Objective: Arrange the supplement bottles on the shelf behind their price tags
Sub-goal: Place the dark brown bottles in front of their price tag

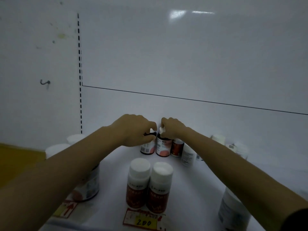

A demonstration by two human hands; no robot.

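Both hands reached to the back of the white shelf (208,164), close to its glossy white rear panel (183,55). The left hand (133,130) was curled over the dark cap of a small dark bottle with a pink-and-white label (147,148), fingers closed on its top. The right hand (172,128) gripped the top of a second dark bottle with a pink-and-white label (163,147), standing just beside the first and touching it or nearly so; a bit of white showed between its fingers at the cap. Both bottles stood upright on the shelf.

Just to the right of that second bottle stood a bottle with a dark red label (177,148), and beyond it a white bottle with a pale printed label (188,155), partly hidden by the right forearm. In front of the held pair, well nearer the shelf edge, two white-capped bottles with red labels (150,184) stood side by side, touching. Directly in front of these lay a red-bordered price tag with a yellow patch reading 200 (143,220). To the left of the pair, a wide white tub with a pink-marked label (88,189) sat under the left forearm, with another red-and-yellow tag (66,209) before it. A large pale bottle (233,209) stood to the right, under the right forearm.
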